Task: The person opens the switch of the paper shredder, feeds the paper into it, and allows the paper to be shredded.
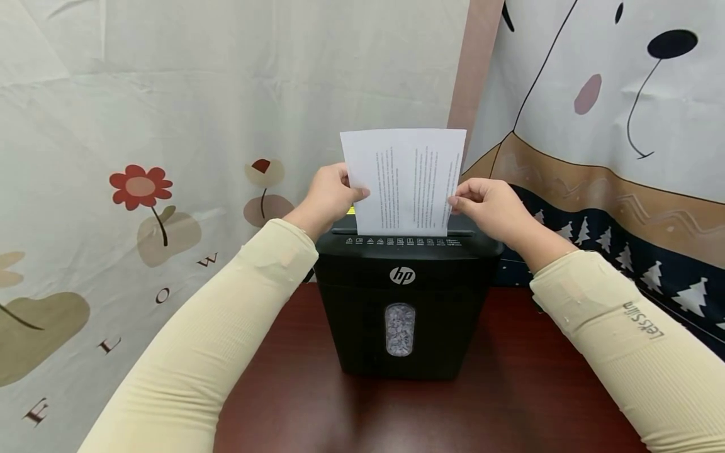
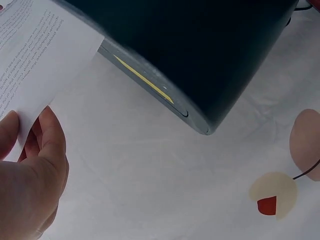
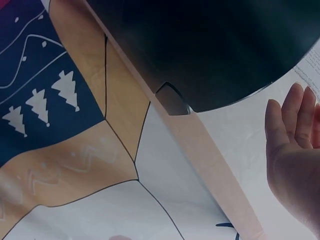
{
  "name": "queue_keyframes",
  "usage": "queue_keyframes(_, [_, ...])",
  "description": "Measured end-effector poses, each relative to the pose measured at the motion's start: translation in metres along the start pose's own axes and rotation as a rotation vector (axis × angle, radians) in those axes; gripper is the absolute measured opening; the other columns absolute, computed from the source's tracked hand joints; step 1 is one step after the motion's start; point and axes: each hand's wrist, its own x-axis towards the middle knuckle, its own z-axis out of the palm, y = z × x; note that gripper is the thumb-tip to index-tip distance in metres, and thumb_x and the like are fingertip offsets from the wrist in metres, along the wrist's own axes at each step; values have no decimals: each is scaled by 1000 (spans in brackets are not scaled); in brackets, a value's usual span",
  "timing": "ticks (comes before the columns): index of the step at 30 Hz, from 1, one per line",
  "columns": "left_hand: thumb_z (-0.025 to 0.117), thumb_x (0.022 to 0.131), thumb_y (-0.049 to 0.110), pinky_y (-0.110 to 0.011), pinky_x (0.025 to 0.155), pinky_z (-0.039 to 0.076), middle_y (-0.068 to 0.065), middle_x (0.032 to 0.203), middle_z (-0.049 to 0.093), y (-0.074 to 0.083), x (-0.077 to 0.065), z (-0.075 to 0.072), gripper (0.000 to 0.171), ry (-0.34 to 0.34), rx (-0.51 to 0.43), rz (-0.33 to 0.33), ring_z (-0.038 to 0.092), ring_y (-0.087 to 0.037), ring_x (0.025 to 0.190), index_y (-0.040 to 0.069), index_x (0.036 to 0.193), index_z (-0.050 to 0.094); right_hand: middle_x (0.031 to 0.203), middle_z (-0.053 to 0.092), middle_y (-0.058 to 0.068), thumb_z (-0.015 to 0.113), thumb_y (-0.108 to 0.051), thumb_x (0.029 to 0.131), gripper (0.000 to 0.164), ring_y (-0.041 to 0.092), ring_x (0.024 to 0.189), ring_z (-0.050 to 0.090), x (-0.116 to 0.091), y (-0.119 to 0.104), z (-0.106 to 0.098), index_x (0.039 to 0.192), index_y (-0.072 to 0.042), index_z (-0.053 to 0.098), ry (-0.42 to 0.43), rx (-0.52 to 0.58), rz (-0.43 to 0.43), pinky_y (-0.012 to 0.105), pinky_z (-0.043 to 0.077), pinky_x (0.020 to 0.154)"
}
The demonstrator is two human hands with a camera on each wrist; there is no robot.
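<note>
A white sheet of paper (image 1: 404, 182) with printed lines stands upright in the slot of a black shredder (image 1: 402, 308). Its lower edge is hidden inside the slot. My left hand (image 1: 334, 192) pinches the sheet's left edge, thumb on the near face and fingers behind, as the left wrist view also shows. At the opposite edge, my right hand (image 1: 493, 204) holds the paper between thumb and forefinger. In the right wrist view the other fingers (image 3: 292, 115) extend loosely beside the sheet, and the pinch itself is out of frame.
The shredder stands on a dark red-brown table (image 1: 317, 402), with paper shreds showing through its front window (image 1: 399, 329). A yellow label (image 2: 145, 79) lies on its top. Printed curtains (image 1: 198, 82) hang close behind and to both sides.
</note>
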Motion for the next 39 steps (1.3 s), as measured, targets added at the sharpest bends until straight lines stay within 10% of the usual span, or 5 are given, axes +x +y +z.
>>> queue_keyframes(39, [60,83,1,-33,81,45,-12,102,57,-9,2,-6,27,-38,131,-16,53,-20,95,2,110,55,96,60,12,56,-20,89,18,24,86,51,7,1,11,96,-3,58,-54,-78,5,37,41,72])
